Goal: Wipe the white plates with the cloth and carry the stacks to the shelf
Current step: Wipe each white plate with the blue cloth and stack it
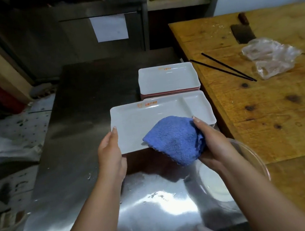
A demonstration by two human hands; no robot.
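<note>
A white divided plate (148, 119) is held above the steel worktop (81, 113), tilted slightly toward the person. The left hand (110, 156) holds its near-left edge, thumb on the rim and fingers curled under, a closed grip. The right hand (214, 145) is closed around a folded blue cloth (174, 139), which lies on the plate's near-right part and hangs over its near edge. Just behind the plate sits a stack (168, 79) of white plates on the worktop. A clear bowl (252, 160) stands under the right forearm. To the right, a wooden board (283, 106) carries black chopsticks (225, 67), crumpled plastic (270, 55) and a cleaver (242, 32).
</note>
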